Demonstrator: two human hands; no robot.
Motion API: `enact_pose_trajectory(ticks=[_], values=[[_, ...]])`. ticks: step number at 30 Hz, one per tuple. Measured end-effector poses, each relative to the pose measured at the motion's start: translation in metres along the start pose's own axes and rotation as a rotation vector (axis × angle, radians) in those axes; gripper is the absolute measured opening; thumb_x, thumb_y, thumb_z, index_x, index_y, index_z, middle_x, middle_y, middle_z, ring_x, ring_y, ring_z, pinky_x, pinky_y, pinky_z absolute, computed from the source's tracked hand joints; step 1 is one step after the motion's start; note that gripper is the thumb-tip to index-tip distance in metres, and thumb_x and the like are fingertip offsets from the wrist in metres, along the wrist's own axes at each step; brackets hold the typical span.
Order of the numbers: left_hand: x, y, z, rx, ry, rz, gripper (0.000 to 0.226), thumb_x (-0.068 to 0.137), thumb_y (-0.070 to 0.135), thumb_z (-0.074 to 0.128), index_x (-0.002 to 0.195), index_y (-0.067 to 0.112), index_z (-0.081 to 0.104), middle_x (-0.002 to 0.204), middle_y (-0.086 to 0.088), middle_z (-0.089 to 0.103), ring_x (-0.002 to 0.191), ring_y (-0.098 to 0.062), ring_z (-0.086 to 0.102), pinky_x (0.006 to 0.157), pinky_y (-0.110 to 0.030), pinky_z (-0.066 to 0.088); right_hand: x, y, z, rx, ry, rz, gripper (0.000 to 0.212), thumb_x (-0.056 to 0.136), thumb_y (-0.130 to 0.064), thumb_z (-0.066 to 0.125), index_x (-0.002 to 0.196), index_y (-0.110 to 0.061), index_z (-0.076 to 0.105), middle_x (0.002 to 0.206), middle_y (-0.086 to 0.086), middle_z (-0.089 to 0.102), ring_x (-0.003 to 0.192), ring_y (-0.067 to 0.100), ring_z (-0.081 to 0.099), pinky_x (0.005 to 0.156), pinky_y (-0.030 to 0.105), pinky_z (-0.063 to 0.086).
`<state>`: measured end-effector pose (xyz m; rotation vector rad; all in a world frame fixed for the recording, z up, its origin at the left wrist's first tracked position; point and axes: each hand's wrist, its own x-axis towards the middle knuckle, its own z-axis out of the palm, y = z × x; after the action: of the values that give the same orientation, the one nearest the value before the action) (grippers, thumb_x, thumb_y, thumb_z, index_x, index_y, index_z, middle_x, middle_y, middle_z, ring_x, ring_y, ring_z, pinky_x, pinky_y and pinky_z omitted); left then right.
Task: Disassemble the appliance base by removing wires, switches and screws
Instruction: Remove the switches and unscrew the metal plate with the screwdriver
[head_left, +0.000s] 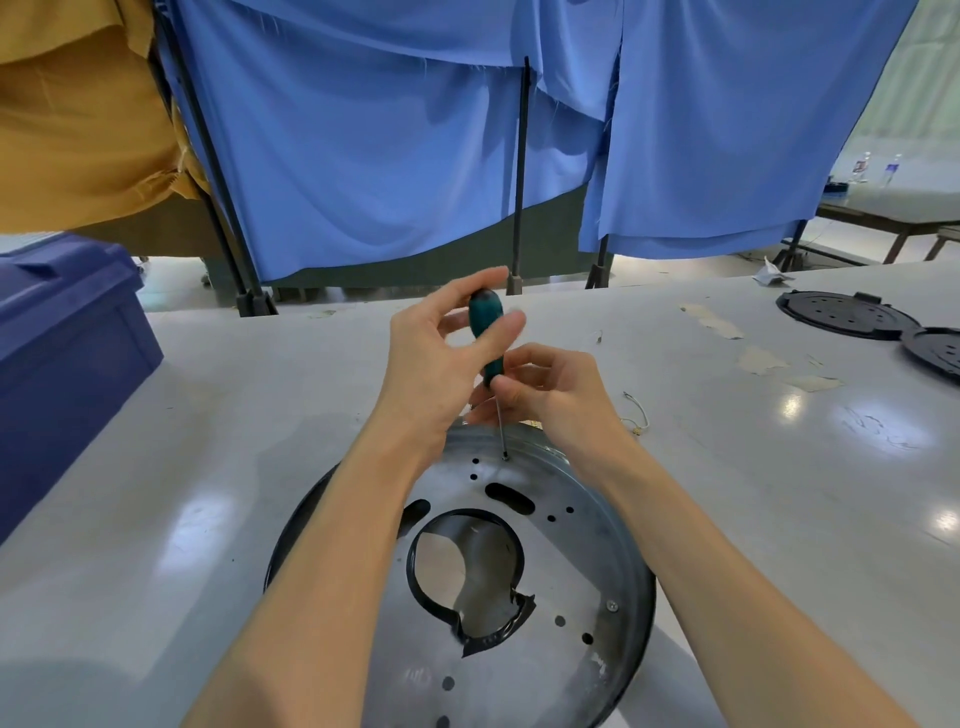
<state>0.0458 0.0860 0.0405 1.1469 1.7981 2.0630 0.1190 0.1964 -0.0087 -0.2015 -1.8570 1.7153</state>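
Note:
A round grey metal appliance base (566, 566) with a black rim lies on the table in front of me, holes punched through it and a large jagged opening at its middle. A green-handled screwdriver (487, 332) stands nearly upright, its tip on a screw (505, 457) near the base's far edge. My left hand (441, 358) holds the top of the handle between thumb and fingers. My right hand (550, 389) pinches the lower end of the handle where the shaft begins. A second screw (613, 605) sits at the base's right side.
Loose wires (636, 415) lie on the grey table (208, 467) right of my hands. Two black round covers (841, 314) rest at the far right. A blue plastic bin (62, 353) stands at the left edge. Blue curtains (389, 130) hang behind the table.

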Motion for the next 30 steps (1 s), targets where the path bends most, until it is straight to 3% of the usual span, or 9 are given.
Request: enact_pose_trajectory(ticks=[3, 8, 13, 16, 18, 21, 25, 28, 30], values=[[0.0007, 0.0038, -0.0026, -0.102, -0.074, -0.052, 0.032, 0.094, 0.004, 0.052, 0.121, 0.02, 0.062, 0.113, 0.004, 0.069, 0.106, -0.01, 0.065, 0.094, -0.034, 0.052, 0.0001, -0.0005, 0.0, -0.006, -0.005, 0.013, 0.013, 0.094, 0.0, 0.056, 0.099, -0.003, 0.067, 0.081, 0.012, 0.075, 0.072, 0.03, 0.073, 0.069, 0.03, 0.06], [-0.0008, 0.0041, -0.0012, -0.037, -0.006, 0.004, 0.036, 0.082, 0.009, 0.071, 0.115, 0.023, 0.065, 0.104, 0.001, 0.071, 0.097, -0.012, 0.068, 0.087, -0.029, 0.055, -0.0013, -0.0023, 0.002, 0.014, -0.012, -0.014, 0.011, 0.086, -0.003, 0.069, 0.096, -0.001, 0.066, 0.08, 0.012, 0.075, 0.071, 0.032, 0.073, 0.071, 0.033, 0.06], [-0.0001, 0.0042, -0.0036, -0.12, -0.039, -0.043, 0.023, 0.092, 0.0, 0.055, 0.111, 0.009, 0.063, 0.107, -0.004, 0.071, 0.1, -0.015, 0.068, 0.091, -0.037, 0.054, -0.0008, -0.0032, 0.0016, 0.036, -0.018, 0.019, 0.013, 0.092, -0.006, 0.061, 0.103, -0.002, 0.066, 0.085, 0.014, 0.075, 0.074, 0.032, 0.073, 0.075, 0.035, 0.06], [-0.0006, 0.0014, -0.0011, -0.013, -0.002, 0.042, 0.03, 0.078, 0.008, 0.074, 0.103, 0.023, 0.066, 0.101, 0.0, 0.068, 0.093, -0.008, 0.066, 0.073, -0.022, 0.057, -0.0002, -0.0035, 0.0025, 0.022, 0.002, 0.003, 0.034, 0.081, -0.008, 0.075, 0.109, 0.0, 0.059, 0.089, 0.019, 0.073, 0.073, 0.036, 0.073, 0.076, 0.043, 0.061], [-0.0005, 0.0018, 0.0002, -0.023, -0.045, 0.019, 0.027, 0.083, 0.015, 0.071, 0.105, 0.03, 0.067, 0.105, 0.001, 0.066, 0.096, -0.004, 0.063, 0.067, -0.015, 0.054, 0.0003, -0.0021, 0.0012, 0.022, 0.0, -0.003, 0.021, 0.086, -0.003, 0.068, 0.105, 0.003, 0.061, 0.085, 0.017, 0.074, 0.073, 0.036, 0.073, 0.075, 0.041, 0.06], [-0.0003, 0.0029, 0.0001, -0.128, -0.101, -0.031, 0.024, 0.095, 0.007, 0.052, 0.111, 0.019, 0.065, 0.109, -0.002, 0.07, 0.103, -0.012, 0.066, 0.077, -0.023, 0.056, -0.0004, -0.002, -0.0003, 0.02, -0.001, -0.003, 0.01, 0.091, -0.001, 0.061, 0.098, -0.002, 0.067, 0.081, 0.012, 0.075, 0.073, 0.033, 0.073, 0.074, 0.038, 0.06], [0.0002, 0.001, -0.0004, -0.003, -0.003, 0.05, 0.028, 0.08, 0.013, 0.073, 0.105, 0.021, 0.064, 0.099, 0.001, 0.07, 0.09, -0.01, 0.068, 0.075, -0.025, 0.057, -0.0004, -0.0025, 0.0026, 0.0, 0.012, -0.022, 0.037, 0.074, -0.006, 0.08, 0.105, 0.001, 0.061, 0.083, 0.016, 0.074, 0.072, 0.034, 0.073, 0.074, 0.042, 0.061], [0.0006, 0.002, -0.0002, -0.076, -0.081, -0.04, 0.037, 0.089, 0.024, 0.06, 0.126, 0.024, 0.055, 0.107, 0.004, 0.071, 0.1, -0.009, 0.067, 0.085, -0.029, 0.056, 0.0, -0.0015, 0.001, 0.018, 0.012, -0.013, 0.01, 0.089, 0.0, 0.064, 0.098, 0.002, 0.066, 0.082, 0.016, 0.074, 0.071, 0.034, 0.073, 0.073, 0.037, 0.061], [0.0009, 0.0026, -0.0032, -0.102, -0.093, -0.03, 0.031, 0.096, 0.011, 0.051, 0.126, 0.015, 0.058, 0.109, 0.001, 0.071, 0.101, -0.011, 0.068, 0.088, -0.028, 0.055, -0.0004, -0.0021, 0.0002, 0.028, 0.013, -0.005, 0.01, 0.091, 0.0, 0.06, 0.098, 0.0, 0.068, 0.082, 0.016, 0.074, 0.073, 0.033, 0.073, 0.073, 0.035, 0.06]])
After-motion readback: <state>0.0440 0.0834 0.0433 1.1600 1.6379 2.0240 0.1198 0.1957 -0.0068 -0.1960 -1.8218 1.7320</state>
